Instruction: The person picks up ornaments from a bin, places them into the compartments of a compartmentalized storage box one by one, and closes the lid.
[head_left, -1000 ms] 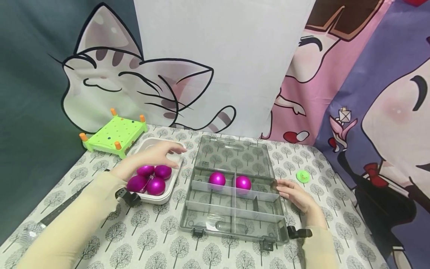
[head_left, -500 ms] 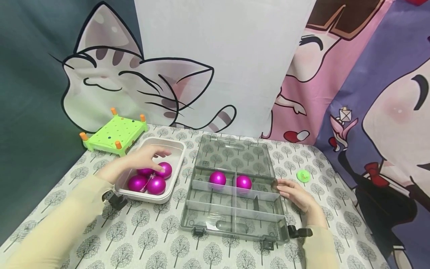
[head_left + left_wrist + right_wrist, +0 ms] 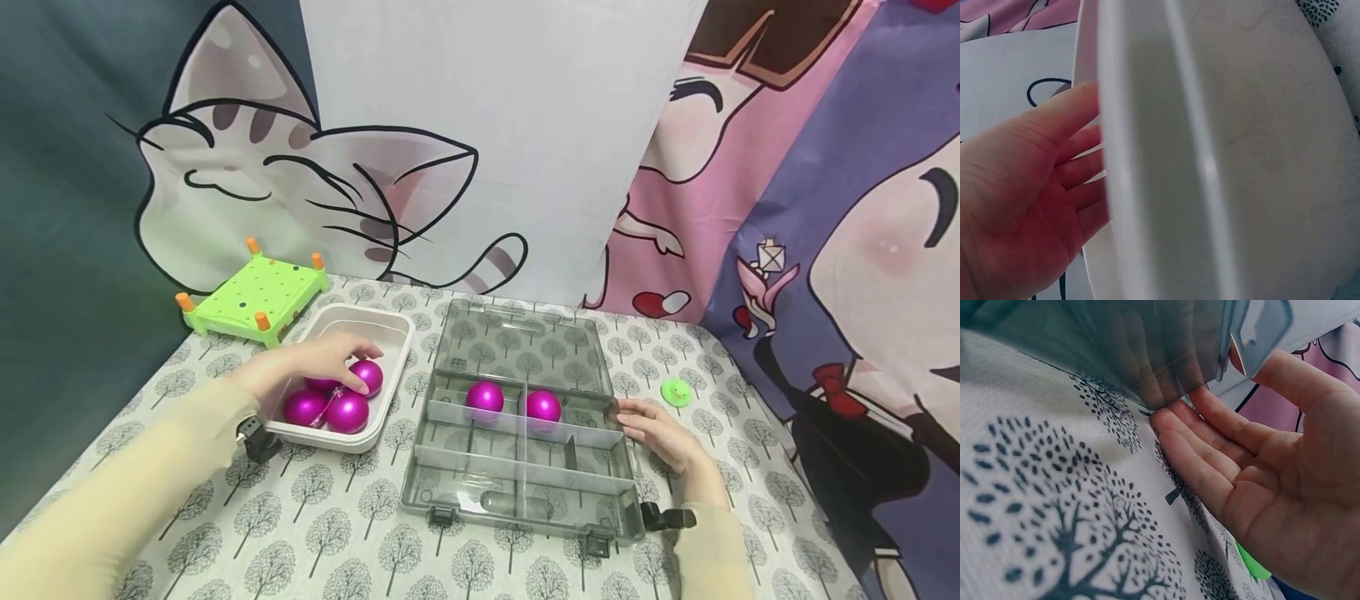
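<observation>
In the head view, my left hand (image 3: 330, 358) reaches into a white tray (image 3: 408, 333) and pinches a shiny magenta bauble (image 3: 366, 379) between thumb and fingers. Several more baubles, one of them a magenta bauble (image 3: 347, 413), lie beside it, partly under the hand. The tray wall (image 3: 1260, 150) hides the left fingertips in the left wrist view. My right hand (image 3: 663, 435) touches the right side of a grey see-through divider box (image 3: 465, 492) with nearly straight fingers. Two baubles sit in the box's back row, a left bauble (image 3: 485, 400) and a right bauble (image 3: 543, 407).
The box's see-through lid (image 3: 521, 346) lies folded back behind it. A lime-green pegboard toy with orange legs (image 3: 258, 292) stands behind the tray at the left. A small green duck disc (image 3: 677, 392) lies right of the box. Printed curtains hang behind the table.
My left hand has drawn back and lowered over the tray, and its thumb and fingers have come round the rear right bauble. The right hand has stayed at the box's side.
</observation>
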### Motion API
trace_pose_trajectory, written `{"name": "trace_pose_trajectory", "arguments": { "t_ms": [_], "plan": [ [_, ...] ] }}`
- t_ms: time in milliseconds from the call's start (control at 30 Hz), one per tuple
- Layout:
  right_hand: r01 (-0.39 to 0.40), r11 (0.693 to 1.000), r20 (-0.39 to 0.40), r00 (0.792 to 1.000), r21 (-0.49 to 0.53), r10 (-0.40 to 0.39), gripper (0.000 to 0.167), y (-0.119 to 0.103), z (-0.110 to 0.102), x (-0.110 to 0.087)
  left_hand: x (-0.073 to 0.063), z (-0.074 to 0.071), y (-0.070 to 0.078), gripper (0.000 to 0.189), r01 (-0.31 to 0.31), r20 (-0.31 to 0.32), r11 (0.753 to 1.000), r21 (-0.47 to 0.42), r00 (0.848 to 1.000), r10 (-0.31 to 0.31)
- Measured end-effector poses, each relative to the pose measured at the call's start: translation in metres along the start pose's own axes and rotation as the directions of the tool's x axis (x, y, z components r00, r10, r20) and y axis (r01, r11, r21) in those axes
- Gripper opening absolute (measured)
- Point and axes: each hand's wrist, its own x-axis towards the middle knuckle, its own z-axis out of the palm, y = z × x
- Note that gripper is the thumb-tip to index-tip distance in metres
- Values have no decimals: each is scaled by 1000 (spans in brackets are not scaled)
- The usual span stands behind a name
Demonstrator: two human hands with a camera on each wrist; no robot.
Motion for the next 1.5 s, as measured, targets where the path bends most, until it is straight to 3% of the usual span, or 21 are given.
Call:
{"name": "trace_pose_trajectory", "arguments": {
  "t_ms": [300,600,933,1367,1500],
  "plan": [
    [9,1000,2,1000,-7,-9,51,1,-1,1,1,2,0,61,-4,21,999,46,1000,3],
    [-3,1000,11,1000,20,2,52,1,0,-1,6,7,-3,61,30,56,996,86,998,-35],
    [8,1000,8,1000,22,-8,54,-1,1,-1,5,7,-1,61,65,62,997,32,996,-66],
    [2,1000,6,1000,17,-2,54,1,0,0,-2,-3,4,66,16,-37,999,-40,999,-17],
    [8,1000,7,1000,23,-8,54,0,0,0,-3,-10,9,66,-5,-115,1000,-22,993,2]
  ]
}}
